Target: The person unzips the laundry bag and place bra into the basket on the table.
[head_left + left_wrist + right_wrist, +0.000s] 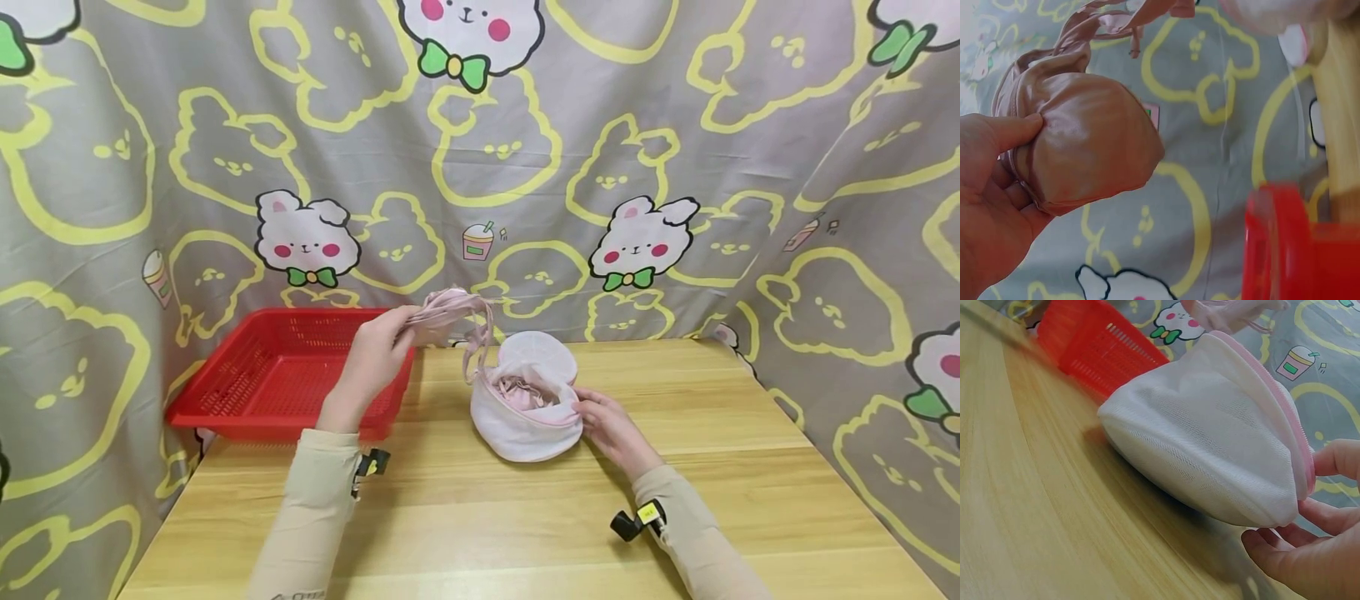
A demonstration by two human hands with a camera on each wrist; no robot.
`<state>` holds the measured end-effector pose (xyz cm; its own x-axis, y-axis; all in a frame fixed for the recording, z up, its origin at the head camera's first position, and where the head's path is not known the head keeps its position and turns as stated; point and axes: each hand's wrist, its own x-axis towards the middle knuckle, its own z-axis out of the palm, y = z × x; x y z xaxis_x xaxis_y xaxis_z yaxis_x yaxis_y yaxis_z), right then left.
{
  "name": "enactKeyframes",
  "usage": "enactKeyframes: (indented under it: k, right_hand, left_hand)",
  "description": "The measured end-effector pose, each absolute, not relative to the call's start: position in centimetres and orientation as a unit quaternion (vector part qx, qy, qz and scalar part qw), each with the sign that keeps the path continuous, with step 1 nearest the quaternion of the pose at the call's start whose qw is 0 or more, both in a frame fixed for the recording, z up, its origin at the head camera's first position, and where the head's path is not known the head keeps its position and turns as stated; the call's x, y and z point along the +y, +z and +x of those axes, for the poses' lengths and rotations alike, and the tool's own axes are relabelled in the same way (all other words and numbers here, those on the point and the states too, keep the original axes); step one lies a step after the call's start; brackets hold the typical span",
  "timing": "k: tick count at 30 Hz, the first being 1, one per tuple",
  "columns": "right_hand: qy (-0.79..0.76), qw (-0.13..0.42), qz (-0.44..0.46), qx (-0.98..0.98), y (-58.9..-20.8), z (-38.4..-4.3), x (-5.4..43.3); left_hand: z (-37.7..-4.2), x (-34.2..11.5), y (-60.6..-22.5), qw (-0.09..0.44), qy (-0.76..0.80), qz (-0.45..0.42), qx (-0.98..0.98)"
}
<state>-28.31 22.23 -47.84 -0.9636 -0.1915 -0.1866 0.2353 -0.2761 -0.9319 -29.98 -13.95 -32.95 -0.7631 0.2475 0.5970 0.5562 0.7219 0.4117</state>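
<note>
A dusty-pink bra (447,307) is held up in my left hand (375,354), with the thumb across its cup in the left wrist view. Its straps dangle towards a white mesh laundry bag (525,439) that stands on the table. The bag's pink-zipped mouth gapes, and its round lid (537,348) is folded back behind. Pinkish straps or fabric (517,392) show inside the mouth; how much lies deeper is hidden. My right hand (617,432) grips the bag's right side at the zipped rim, fingers along the pink zipper (1300,434) in the right wrist view.
A red plastic basket (217,421) with slotted walls stands at the table's back left, partly behind my left hand. The wooden table (465,533) meets a grey patterned curtain (420,167) at the back and sides. A small camera mount is strapped to each wrist.
</note>
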Motion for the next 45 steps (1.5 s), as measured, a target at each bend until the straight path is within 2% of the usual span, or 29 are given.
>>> enactKeyframes:
  k: [22, 45]
  right_hand:
    - [-0.795, 0.133, 0.019, 0.591, -48.0, -28.3, 22.3]
    - [-0.798, 0.127, 0.047, 0.588, -48.0, -28.5, 21.9]
  left_hand:
    - [-29.6, -20.7, -32.8, 0.254, -0.303, -0.148, -0.907]
    - [-31.8, -26.6, -35.0, 0.255, -0.286, -0.075, -0.921]
